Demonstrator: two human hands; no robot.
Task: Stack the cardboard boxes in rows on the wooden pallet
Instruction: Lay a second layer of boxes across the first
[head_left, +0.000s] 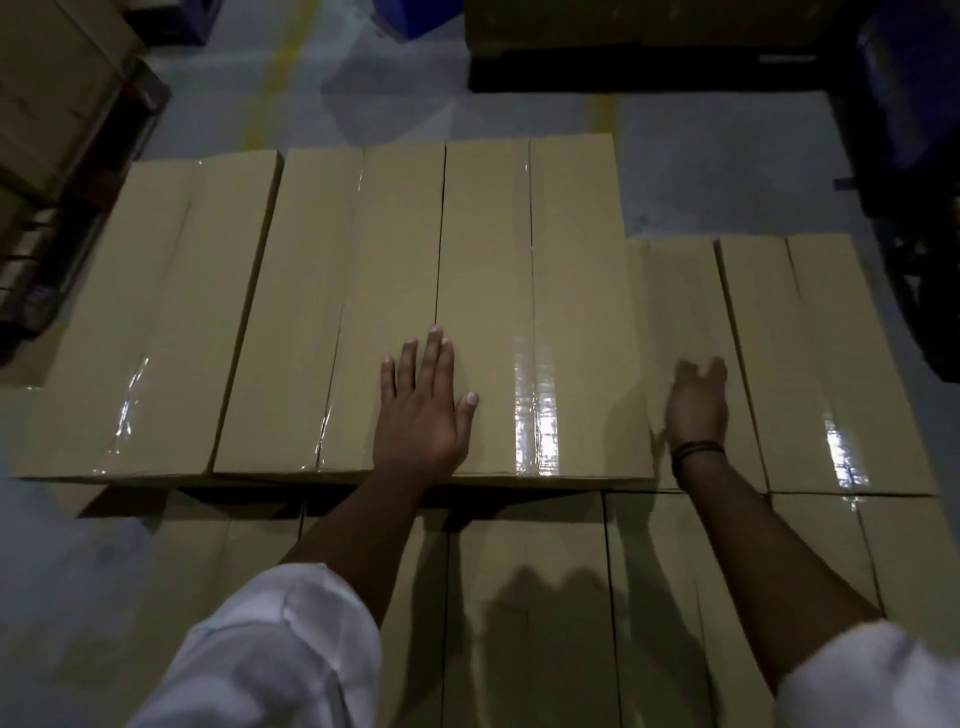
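Long tan cardboard boxes sealed with clear tape lie side by side in a stack below me. An upper row of three boxes (363, 291) fills the left and middle. My left hand (423, 405) presses flat, fingers straight, on the top of the upper row's right box (561, 291), near its front edge. To the right, one layer lower, lie two more boxes (831, 338). My right hand (698, 400), blurred by motion, hovers with fingers extended over the lower box (670, 291) beside the upper row. More boxes of the lower layer (519, 597) run under my arms. The pallet is hidden.
Grey floor (701, 156) with yellow lines lies beyond the stack. Other stacked cartons on a pallet (62, 104) stand at the far left. A dark pallet with cartons (623, 52) is at the back, and dark blue equipment (909, 130) stands at the right.
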